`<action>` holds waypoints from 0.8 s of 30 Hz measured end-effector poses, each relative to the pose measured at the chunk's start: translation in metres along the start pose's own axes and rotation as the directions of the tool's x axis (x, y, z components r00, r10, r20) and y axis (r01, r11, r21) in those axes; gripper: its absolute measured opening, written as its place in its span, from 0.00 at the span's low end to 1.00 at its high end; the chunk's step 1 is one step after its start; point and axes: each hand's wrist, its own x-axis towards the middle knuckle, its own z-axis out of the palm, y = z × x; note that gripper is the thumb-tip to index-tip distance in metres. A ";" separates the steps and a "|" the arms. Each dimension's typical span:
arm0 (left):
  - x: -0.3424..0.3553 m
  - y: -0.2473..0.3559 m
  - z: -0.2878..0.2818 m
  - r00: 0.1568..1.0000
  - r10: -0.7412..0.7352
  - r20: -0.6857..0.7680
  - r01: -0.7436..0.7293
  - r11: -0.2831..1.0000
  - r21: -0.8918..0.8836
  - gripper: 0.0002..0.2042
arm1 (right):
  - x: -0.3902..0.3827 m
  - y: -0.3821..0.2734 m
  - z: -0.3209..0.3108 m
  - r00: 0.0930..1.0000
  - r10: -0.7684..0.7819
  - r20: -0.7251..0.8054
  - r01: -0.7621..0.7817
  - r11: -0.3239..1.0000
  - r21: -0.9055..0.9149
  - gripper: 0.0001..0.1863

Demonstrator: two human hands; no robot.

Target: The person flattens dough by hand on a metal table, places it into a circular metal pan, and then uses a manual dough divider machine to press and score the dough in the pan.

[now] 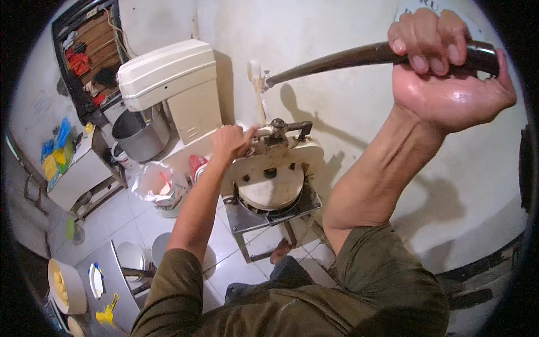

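A cream-coloured hand-press machine (264, 188), which looks like a dough divider, stands in front of me on a dark metal stand. My right hand (443, 67) is raised high at the upper right, its fingers wrapped round the end of a long dark curved lever (337, 60). That lever slants down leftward to a metal joint behind the machine's head. At the left end of the handle bar (297, 128) on top of the machine, my left hand (229, 141) is closed; its fingers partly hide what they grip. Below them is the round pale plate (275, 192).
A large cream mixer (168, 73) with a steel bowl (140, 132) stands at the far left. Nearer are a bag-lined bucket (160, 185), a white side table (78, 168), and a metal table (106, 275) bearing a tub (66, 286) and a yellow tool (108, 312). A wall rises close on the right.
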 end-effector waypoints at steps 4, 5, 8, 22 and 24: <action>0.026 -0.012 -0.001 0.956 0.027 -0.293 -0.058 0.994 -0.098 0.37 | 0.006 -0.001 0.017 0.997 -0.007 -0.072 0.003 0.998 -0.058 0.23; 0.047 -0.034 -0.008 0.975 -0.101 -0.200 0.053 0.971 -0.233 0.36 | -0.004 -0.001 0.021 0.999 -0.011 -0.034 0.009 0.998 -0.065 0.24; 0.103 0.011 -0.077 0.941 0.180 -0.285 -0.290 0.866 -0.408 0.31 | -0.083 -0.024 0.031 0.995 -0.093 0.039 0.096 0.994 -0.056 0.26; -0.140 0.243 -0.154 0.472 0.532 -0.703 -0.868 0.141 -0.476 0.16 | -0.161 -0.065 0.025 0.995 -0.092 0.040 0.098 0.975 -0.200 0.17; -0.130 0.233 -0.150 0.488 0.564 -0.666 -0.866 0.221 -0.448 0.16 | -0.140 -0.049 0.019 0.989 -0.063 0.136 0.085 0.984 -0.157 0.16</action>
